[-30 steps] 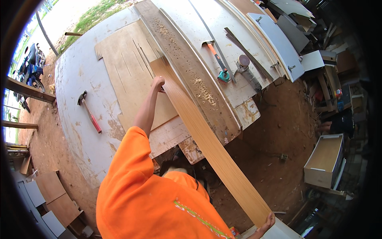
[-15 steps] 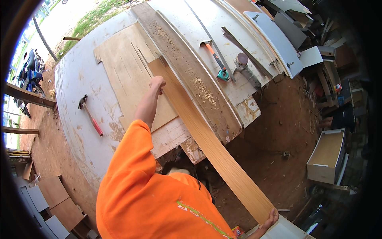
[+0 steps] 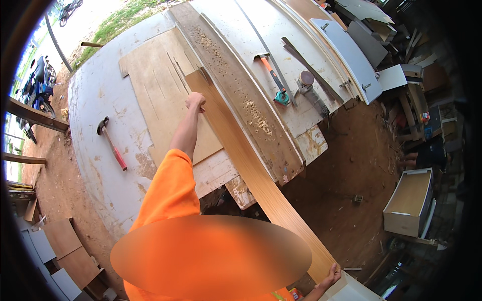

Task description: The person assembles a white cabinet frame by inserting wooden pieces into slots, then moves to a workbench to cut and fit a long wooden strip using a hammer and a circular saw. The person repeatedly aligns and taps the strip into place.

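Note:
A long wood-grain board point(image 3: 253, 173) runs slantwise from the worktable down to the lower right, its near part jutting past the table edge. My left hand point(image 3: 196, 102), arm stretched out in an orange sleeve, is closed on the board's left edge near its far end. At the near end my right hand point(image 3: 331, 276) grips the board's corner. Under the far part lies a thin plywood sheet point(image 3: 155, 90) with a splintered, notched edge. Right alongside the board is a long brown plank point(image 3: 236, 95) with sawdust and small holes.
A red-handled hammer point(image 3: 112, 143) lies on the left of the worktable point(image 3: 95, 150). Toward the right are an orange-handled hammer point(image 3: 273, 72), a teal tape measure point(image 3: 282, 97), a power tool point(image 3: 311, 93) and dark strips point(image 3: 311, 70). A person point(image 3: 424, 156) and an open box point(image 3: 409, 200) are farther right.
The view has shifted slightly. The board's near end and my right hand sit a little farther left in the picture. Both hands keep their hold on the board.

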The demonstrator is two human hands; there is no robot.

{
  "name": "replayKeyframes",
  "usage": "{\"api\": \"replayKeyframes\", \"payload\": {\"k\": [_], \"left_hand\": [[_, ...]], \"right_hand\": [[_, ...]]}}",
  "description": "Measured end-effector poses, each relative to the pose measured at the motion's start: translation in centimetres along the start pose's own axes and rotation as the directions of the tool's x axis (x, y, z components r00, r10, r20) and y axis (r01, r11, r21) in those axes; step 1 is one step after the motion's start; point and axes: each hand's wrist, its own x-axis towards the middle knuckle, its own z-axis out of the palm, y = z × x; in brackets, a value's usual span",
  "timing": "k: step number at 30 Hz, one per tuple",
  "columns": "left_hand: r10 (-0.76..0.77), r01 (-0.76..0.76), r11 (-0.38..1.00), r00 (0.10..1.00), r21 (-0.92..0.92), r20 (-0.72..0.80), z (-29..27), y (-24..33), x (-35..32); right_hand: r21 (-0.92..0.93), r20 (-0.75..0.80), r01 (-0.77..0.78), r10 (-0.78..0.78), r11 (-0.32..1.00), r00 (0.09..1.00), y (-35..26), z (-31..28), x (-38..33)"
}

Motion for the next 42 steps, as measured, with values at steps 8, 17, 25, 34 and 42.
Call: {"api": "replayKeyframes", "payload": {"k": [8, 17, 25, 34, 42], "left_hand": [[0.013, -0.018, 0.998, 0.997, -0.057, -0.08, -2.2, 1.1, 0.9], [0.001, -0.008, 0.998, 0.99, -0.054, -0.141, -4.3, 2.8, 2.6], [0.014, -0.027, 0.998, 0.978, -0.061, -0.208, -6.4, 4.1, 5.3], [0.075, -0.075, 0.997, 0.972, 0.011, -0.221, -8.1, 4.7, 8.8], [0.288, -0.111, 0.931, 0.809, 0.348, -0.512, -8.1, 5.0, 10.0]], "right_hand": [[0.008, 0.011, -0.005, 0.005, 1.0, 1.0, -2.2, 2.8, -0.4], [-0.008, -0.018, -0.035, 0.035, 0.999, 0.999, -3.7, 6.2, -0.8], [-0.103, -0.06, -0.104, 0.098, 0.989, 0.993, -4.6, 8.1, -1.0], [-0.07, -0.056, -0.12, 0.116, 0.99, 0.992, -5.5, 11.0, -0.8], [0.016, -0.002, -0.051, 0.051, 0.999, 0.999, -2.3, 15.3, 0.0]]}}
